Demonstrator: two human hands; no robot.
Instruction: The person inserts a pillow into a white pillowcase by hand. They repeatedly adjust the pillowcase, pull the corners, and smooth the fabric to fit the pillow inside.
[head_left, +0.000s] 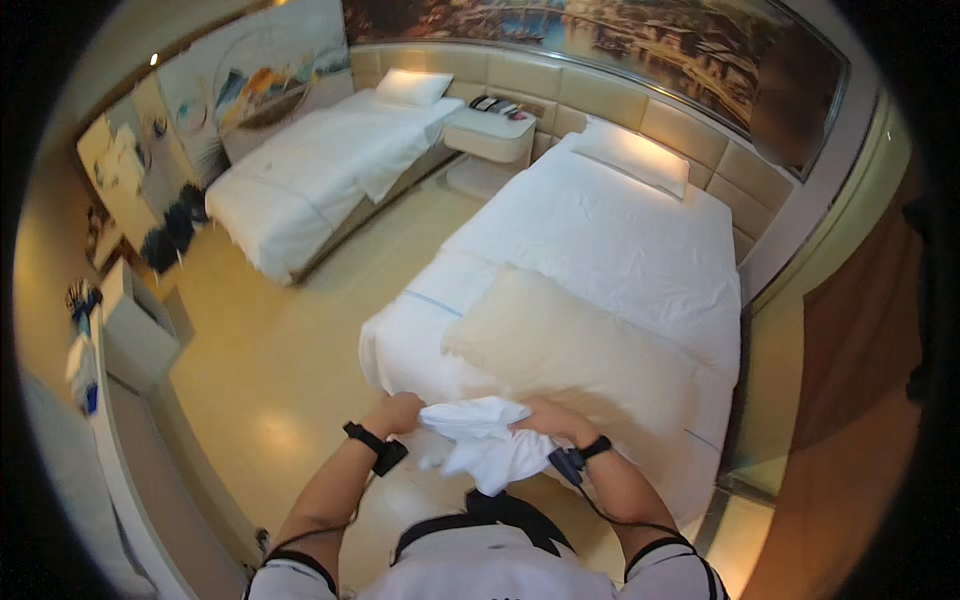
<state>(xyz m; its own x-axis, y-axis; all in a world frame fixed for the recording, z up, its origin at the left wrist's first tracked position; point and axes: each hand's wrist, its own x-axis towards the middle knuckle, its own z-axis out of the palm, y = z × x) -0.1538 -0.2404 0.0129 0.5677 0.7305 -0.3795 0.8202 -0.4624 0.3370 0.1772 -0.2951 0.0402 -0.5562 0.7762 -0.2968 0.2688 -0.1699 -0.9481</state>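
Note:
Bunched white cloth (484, 435), perhaps a pillowcase, hangs between my hands in front of my waist. My left hand (399, 414) grips its left end, and my right hand (555, 420) has hold of the upper right edge. Just beyond them a bare cream pillow (570, 337) lies across the foot of the nearer bed (600, 217), on the white bedding. Part of the pillow's near side is behind my right hand and the cloth. A black strap with a small device sits on each wrist.
Left of me runs a long low cabinet (150, 465) with a white box-shaped unit (139, 322). A second bed (322, 165) stands farther left, and a nightstand (487, 135) is between the beds. At the right hangs a brown curtain (855, 360) beside a glass panel.

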